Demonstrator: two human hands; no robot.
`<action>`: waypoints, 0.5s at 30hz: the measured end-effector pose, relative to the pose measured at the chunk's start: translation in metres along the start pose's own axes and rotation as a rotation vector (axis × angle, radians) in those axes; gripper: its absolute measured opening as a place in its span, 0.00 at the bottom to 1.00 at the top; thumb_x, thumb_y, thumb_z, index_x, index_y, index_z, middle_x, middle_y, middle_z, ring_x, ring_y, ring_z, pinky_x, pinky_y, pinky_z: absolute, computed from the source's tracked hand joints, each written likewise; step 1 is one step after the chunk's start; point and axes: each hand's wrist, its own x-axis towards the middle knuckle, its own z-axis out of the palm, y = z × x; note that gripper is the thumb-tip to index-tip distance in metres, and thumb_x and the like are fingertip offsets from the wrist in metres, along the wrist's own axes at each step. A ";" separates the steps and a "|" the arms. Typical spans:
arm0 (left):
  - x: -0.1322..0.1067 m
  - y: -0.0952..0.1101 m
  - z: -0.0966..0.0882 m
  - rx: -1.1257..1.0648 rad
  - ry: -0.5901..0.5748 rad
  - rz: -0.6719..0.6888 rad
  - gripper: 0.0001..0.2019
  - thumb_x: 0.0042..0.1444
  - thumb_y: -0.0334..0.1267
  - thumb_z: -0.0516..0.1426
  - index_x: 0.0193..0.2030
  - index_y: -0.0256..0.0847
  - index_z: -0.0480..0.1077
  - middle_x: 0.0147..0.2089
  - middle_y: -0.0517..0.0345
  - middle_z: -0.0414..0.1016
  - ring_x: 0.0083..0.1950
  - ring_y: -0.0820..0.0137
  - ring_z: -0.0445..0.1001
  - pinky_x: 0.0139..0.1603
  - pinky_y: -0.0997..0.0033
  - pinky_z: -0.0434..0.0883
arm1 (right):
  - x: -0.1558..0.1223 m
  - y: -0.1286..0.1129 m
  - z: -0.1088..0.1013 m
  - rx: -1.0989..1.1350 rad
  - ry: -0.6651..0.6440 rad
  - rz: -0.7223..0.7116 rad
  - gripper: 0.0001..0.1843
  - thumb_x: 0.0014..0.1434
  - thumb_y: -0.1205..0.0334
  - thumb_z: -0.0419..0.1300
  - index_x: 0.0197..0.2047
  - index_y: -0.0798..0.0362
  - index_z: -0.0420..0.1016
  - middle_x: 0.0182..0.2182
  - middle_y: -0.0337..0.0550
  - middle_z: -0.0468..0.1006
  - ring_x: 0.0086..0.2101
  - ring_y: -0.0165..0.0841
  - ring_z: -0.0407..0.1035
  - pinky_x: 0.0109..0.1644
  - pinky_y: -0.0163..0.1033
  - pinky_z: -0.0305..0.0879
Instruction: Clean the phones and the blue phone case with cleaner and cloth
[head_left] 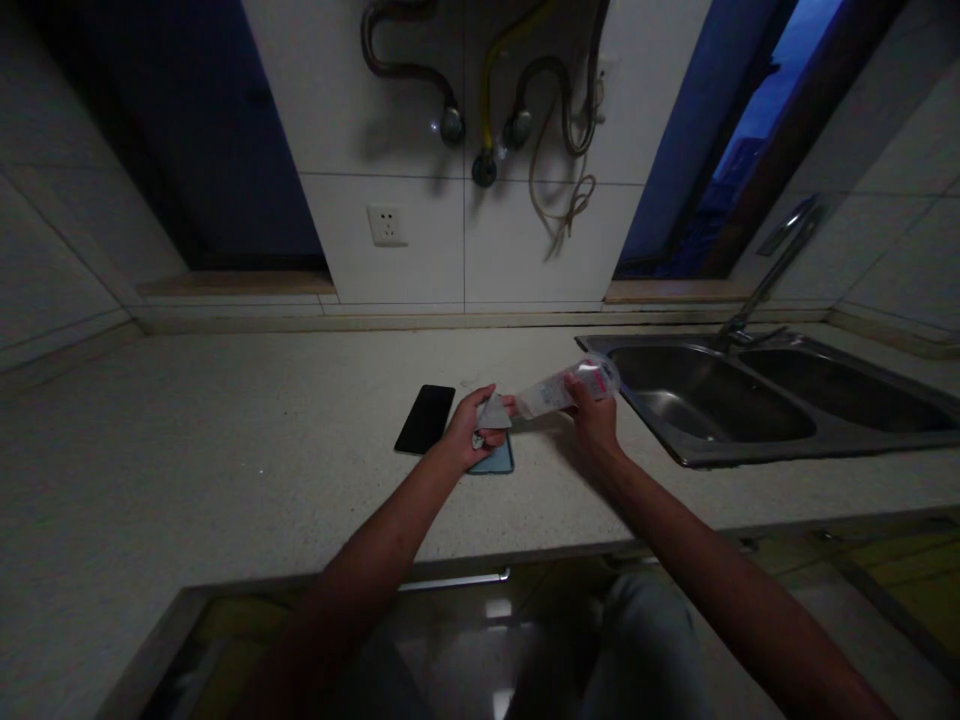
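Note:
My left hand (471,430) is closed on a small grey flat piece (493,412), held just above a blue-grey phone (496,462) lying on the countertop (225,440). My right hand (592,415) grips a clear plastic packet with red and white print (570,388), lifted over the counter beside the sink. The grey piece and the packet almost meet between my hands. A second, black phone (426,418) lies flat to the left of my left hand.
A double steel sink (750,400) with a tap (772,270) fills the right side. Behind are a tiled wall with a socket (387,225), hoses and valves (487,120), and dark windows on both sides. The counter's front edge runs below my forearms.

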 end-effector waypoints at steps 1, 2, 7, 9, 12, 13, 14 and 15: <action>-0.001 0.000 0.001 0.007 0.007 0.011 0.16 0.66 0.42 0.49 0.38 0.31 0.70 0.23 0.56 0.71 0.09 0.84 0.48 0.08 0.81 0.49 | -0.003 -0.001 0.000 -0.117 -0.021 -0.072 0.23 0.45 0.44 0.72 0.35 0.53 0.74 0.30 0.41 0.76 0.32 0.35 0.72 0.37 0.41 0.73; -0.001 -0.001 0.001 0.015 0.010 0.025 0.16 0.66 0.42 0.49 0.38 0.31 0.70 0.24 0.56 0.72 0.09 0.84 0.48 0.08 0.81 0.50 | -0.006 -0.002 -0.001 -0.221 -0.050 -0.138 0.23 0.45 0.44 0.72 0.34 0.54 0.74 0.30 0.42 0.76 0.32 0.36 0.71 0.38 0.42 0.73; 0.000 -0.004 -0.001 0.076 0.062 0.085 0.13 0.65 0.41 0.51 0.36 0.32 0.69 0.23 0.60 0.70 0.09 0.84 0.49 0.08 0.81 0.49 | -0.017 0.002 -0.001 -0.447 -0.195 -0.306 0.25 0.48 0.42 0.70 0.37 0.55 0.75 0.33 0.47 0.78 0.35 0.40 0.73 0.43 0.45 0.71; -0.001 -0.005 0.000 0.085 0.076 0.089 0.12 0.65 0.40 0.52 0.37 0.32 0.69 0.22 0.62 0.69 0.09 0.84 0.49 0.08 0.82 0.49 | -0.018 0.003 -0.001 -0.476 -0.250 -0.360 0.24 0.51 0.44 0.69 0.40 0.55 0.74 0.34 0.46 0.78 0.35 0.40 0.73 0.43 0.45 0.71; -0.002 -0.006 0.002 0.077 0.073 0.088 0.12 0.64 0.41 0.54 0.38 0.32 0.70 0.23 0.62 0.70 0.09 0.85 0.48 0.07 0.81 0.50 | -0.017 0.002 -0.002 -0.471 -0.343 -0.438 0.23 0.54 0.47 0.68 0.45 0.53 0.73 0.40 0.46 0.79 0.40 0.39 0.74 0.47 0.44 0.70; -0.003 -0.006 0.003 0.077 0.068 0.086 0.12 0.64 0.41 0.54 0.39 0.32 0.71 0.24 0.61 0.70 0.09 0.85 0.48 0.07 0.81 0.50 | -0.017 0.001 -0.002 -0.469 -0.363 -0.453 0.22 0.54 0.47 0.68 0.46 0.52 0.73 0.41 0.46 0.79 0.41 0.39 0.74 0.48 0.44 0.70; -0.004 -0.006 0.003 0.080 0.059 0.083 0.13 0.64 0.42 0.55 0.39 0.32 0.71 0.24 0.61 0.70 0.09 0.85 0.47 0.07 0.81 0.50 | -0.016 0.000 -0.003 -0.472 -0.377 -0.458 0.21 0.55 0.48 0.68 0.46 0.52 0.73 0.42 0.46 0.79 0.41 0.39 0.74 0.48 0.43 0.70; -0.004 -0.006 0.002 0.086 0.050 0.078 0.13 0.64 0.42 0.55 0.40 0.31 0.71 0.24 0.60 0.71 0.09 0.85 0.47 0.07 0.81 0.50 | -0.016 0.000 -0.003 -0.477 -0.383 -0.452 0.20 0.55 0.48 0.67 0.45 0.52 0.73 0.41 0.46 0.79 0.41 0.39 0.74 0.48 0.43 0.70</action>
